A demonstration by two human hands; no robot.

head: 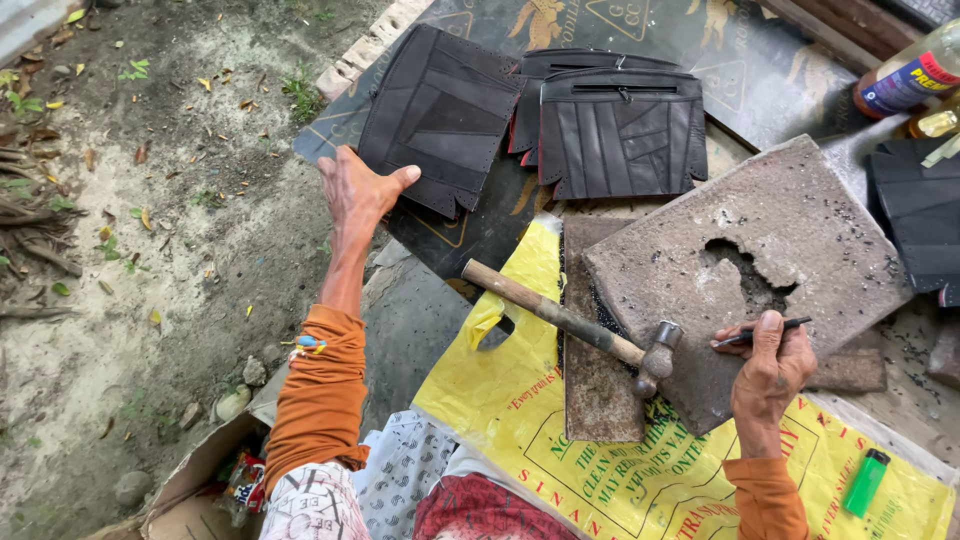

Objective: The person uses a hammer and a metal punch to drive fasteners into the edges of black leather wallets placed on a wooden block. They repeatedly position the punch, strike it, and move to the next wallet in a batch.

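Observation:
My left hand (358, 190) reaches forward with its fingers spread, touching the lower left corner of a black patchwork leather piece (443, 115). My right hand (771, 368) rests on the near edge of a grey stone slab (690, 270) and grips a thin dark punch tool (752, 335). A wooden-handled hammer (570, 320) lies across the slab and a flat board, its head just left of my right hand. Two more black leather pieces (622, 130) with a zip lie stacked behind the slab.
A yellow plastic bag (590, 470) is spread under the slab, with a green lighter (866, 482) on its right end. A bottle (910, 75) stands at the far right. Bare dirt with dry leaves (120, 250) lies to the left; a cardboard box (190, 490) sits near my left elbow.

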